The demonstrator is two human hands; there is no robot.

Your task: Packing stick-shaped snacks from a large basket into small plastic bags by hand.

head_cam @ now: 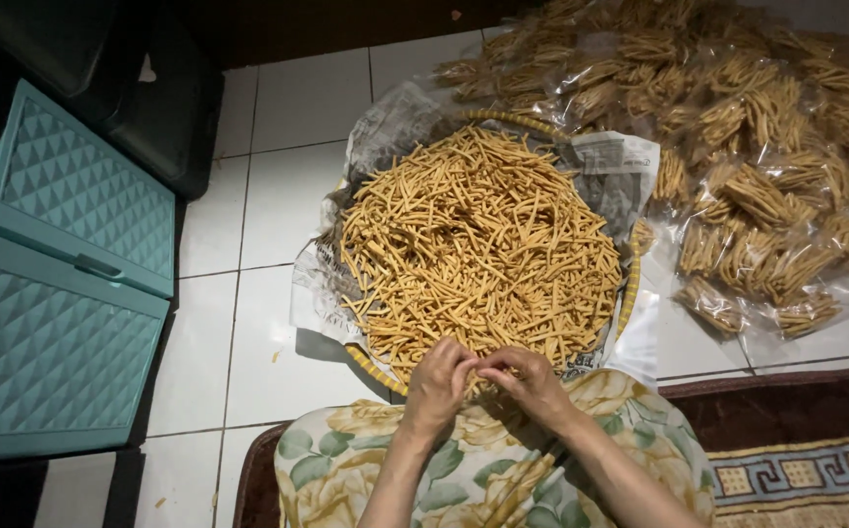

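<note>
Golden-brown fried snack sticks (478,244) lie heaped on a round woven tray lined with newspaper (381,371), directly at 12 o'clock from the person. The left hand (439,383) and right hand (530,381) meet at the heap's near edge, fingertips pinched together over a few sticks; what exactly they grasp is hidden by the fingers. For a clean pick, a light pinch and aligned sticks seem best, since the thin pieces look brittle. Clear plastic packets already filled with sticks (737,176) are piled at 2 o'clock. Teal plastic drawer units (63,264) stand at 9 o'clock on the white tiled floor (278,196).
</note>
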